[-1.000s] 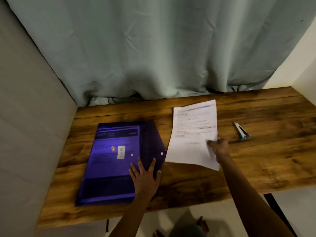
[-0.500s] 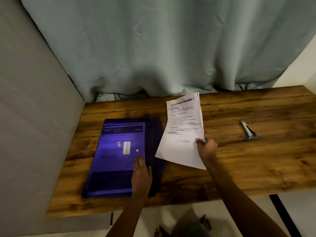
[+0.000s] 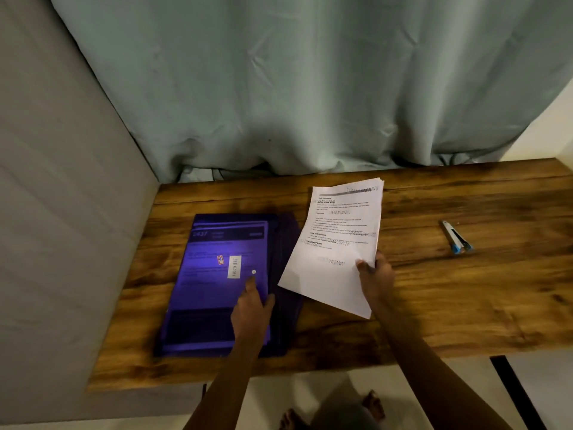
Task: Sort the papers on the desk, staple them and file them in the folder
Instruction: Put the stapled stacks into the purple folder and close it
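Observation:
A translucent purple folder [image 3: 217, 274] with printed sheets inside lies on the left part of the wooden desk [image 3: 434, 305]. My left hand [image 3: 252, 308] rests on the folder's right side near the white snap button, one finger extended, thumb at the flap's edge. My right hand [image 3: 376, 276] pinches the lower right edge of a white stack of printed papers [image 3: 335, 243], lifted and tilted, its left corner over the folder's open flap. A small stapler [image 3: 455, 240] with a blue end lies on the desk to the right.
A grey-green curtain [image 3: 310, 88] hangs behind the desk and a grey wall [image 3: 62, 212] closes the left side. My bare feet [image 3: 372, 405] show on the pale floor below the front edge.
My right hand has lifted the papers and carried them left toward the folder. My left hand went from spread flat on the flap to gathered fingers on the folder's cover.

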{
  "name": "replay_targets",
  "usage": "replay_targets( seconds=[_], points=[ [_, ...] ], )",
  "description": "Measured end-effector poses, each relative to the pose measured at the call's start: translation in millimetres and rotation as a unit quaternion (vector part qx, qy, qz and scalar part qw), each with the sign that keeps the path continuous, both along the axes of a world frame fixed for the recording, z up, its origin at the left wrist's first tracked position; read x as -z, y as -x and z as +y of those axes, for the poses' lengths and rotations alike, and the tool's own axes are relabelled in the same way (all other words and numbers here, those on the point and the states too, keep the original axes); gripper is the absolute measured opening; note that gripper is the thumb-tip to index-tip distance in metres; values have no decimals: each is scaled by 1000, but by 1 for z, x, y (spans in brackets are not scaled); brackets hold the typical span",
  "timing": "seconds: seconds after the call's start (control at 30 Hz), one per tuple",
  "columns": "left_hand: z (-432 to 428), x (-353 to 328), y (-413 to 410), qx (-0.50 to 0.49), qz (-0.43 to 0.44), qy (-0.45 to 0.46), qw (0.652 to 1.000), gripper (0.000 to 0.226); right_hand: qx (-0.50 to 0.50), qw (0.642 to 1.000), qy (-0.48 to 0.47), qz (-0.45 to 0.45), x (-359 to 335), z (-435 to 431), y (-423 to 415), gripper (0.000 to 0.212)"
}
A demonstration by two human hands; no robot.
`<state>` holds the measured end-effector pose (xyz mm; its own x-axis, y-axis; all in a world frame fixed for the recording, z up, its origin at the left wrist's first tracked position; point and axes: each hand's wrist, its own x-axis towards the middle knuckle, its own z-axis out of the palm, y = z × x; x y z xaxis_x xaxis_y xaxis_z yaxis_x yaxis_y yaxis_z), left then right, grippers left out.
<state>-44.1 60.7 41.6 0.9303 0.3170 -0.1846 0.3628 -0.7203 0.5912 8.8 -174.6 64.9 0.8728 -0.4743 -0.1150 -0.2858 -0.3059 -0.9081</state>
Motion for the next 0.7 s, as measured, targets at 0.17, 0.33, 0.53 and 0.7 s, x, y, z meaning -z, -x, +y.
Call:
replay_targets(
  seconds=[0.17,0.33,0.53,0.7],
  points=[
    [-5,-2,-1,33,40,-43,998,68,7,1000,-8,-1,0,1,2,32],
    [-4,-6,-6,19,30,-13,999,64,10,1000,0,-5,4,0,4,32],
    [3,-5,-7,19,16,-1,1000,62,17,999,-28,-5,4,1,3,30],
    [6,-6,-10,38,23,-15,999,55,27,999,-36,-5,4,4,1,30]
  ],
)
